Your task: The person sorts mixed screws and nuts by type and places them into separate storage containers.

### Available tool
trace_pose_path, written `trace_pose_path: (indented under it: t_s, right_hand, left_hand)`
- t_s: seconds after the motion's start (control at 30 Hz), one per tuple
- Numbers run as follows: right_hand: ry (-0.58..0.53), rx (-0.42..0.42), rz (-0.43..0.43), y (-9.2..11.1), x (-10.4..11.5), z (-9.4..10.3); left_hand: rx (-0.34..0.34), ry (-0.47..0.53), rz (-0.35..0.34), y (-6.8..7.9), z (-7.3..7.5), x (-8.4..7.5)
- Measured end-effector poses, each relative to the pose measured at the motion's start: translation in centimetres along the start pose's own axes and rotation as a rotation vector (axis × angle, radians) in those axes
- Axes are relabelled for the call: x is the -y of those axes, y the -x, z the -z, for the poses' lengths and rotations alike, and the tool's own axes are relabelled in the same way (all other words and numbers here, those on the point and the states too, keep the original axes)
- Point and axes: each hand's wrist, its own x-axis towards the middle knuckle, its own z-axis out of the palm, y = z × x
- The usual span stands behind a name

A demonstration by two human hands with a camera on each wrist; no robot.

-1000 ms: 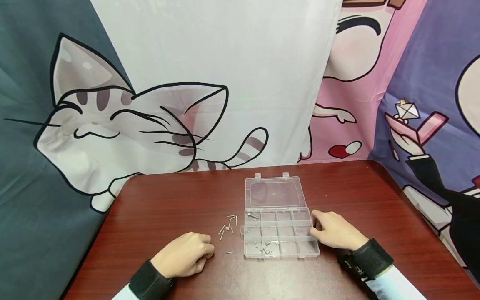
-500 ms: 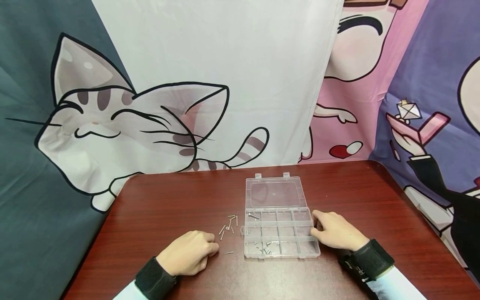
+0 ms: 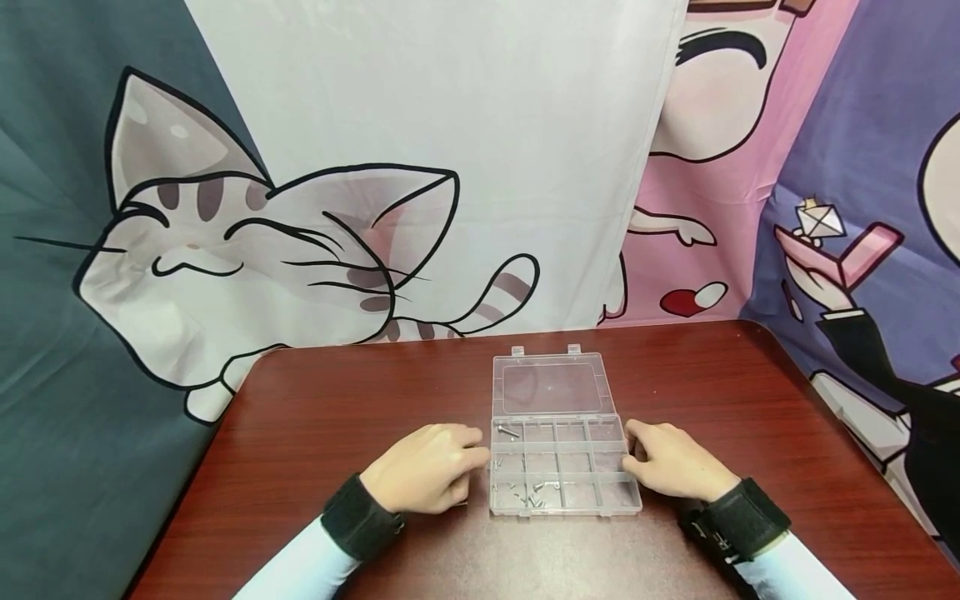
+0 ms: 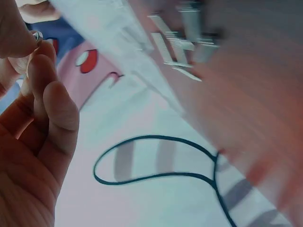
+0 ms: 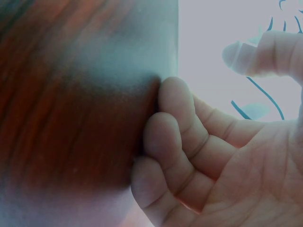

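Beyond the far edge of the reddish table [image 3: 352,392], a printed cloth [image 3: 480,125] is hanging. From the near edge, two pale sleeves [image 3: 303,560] are slanting inward, ending in black wristbands [image 3: 361,517]. Near the middle of the table, a clear box [image 3: 579,495] is lying open, its lid [image 3: 552,387] pointing toward the far edge. On the side nearer the table's right edge, the right hand [image 3: 673,465] is resting back upward against the box, its fingers bending loosely and its thumb standing apart. On the opposite side, the left hand [image 3: 427,467] is hanging beside the box, knuckles up. Loose screws [image 4: 182,47] are lying on the table near it; others [image 3: 507,431] are lying in the box. Its thumb and forefinger are pinching a small metal piece [image 4: 38,39].
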Motion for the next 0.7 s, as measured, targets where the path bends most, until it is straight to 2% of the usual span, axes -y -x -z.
trace_pose_path:
  t_s: [0.23,0.4,0.53,0.7]
  right_hand:
    - [0.01,0.004,0.001,-0.1,-0.2,-0.2]
    - [0.01,0.008,-0.002,-0.1,-0.2,-0.2]
    - [0.008,0.012,-0.01,-0.1,-0.2,-0.1]
    - [-0.003,0.016,-0.007,0.0,0.0,0.0]
  left_hand:
    - [-0.021,0.006,-0.049,-4.5,-0.5,-0.1]
    - [-0.01,0.01,-0.077,-6.7,-1.4,-0.4]
    - [0.012,0.04,-0.082,-7.6,-2.0,-0.5]
    - [0.14,0.109,0.031,-7.3,-2.1,-0.9]
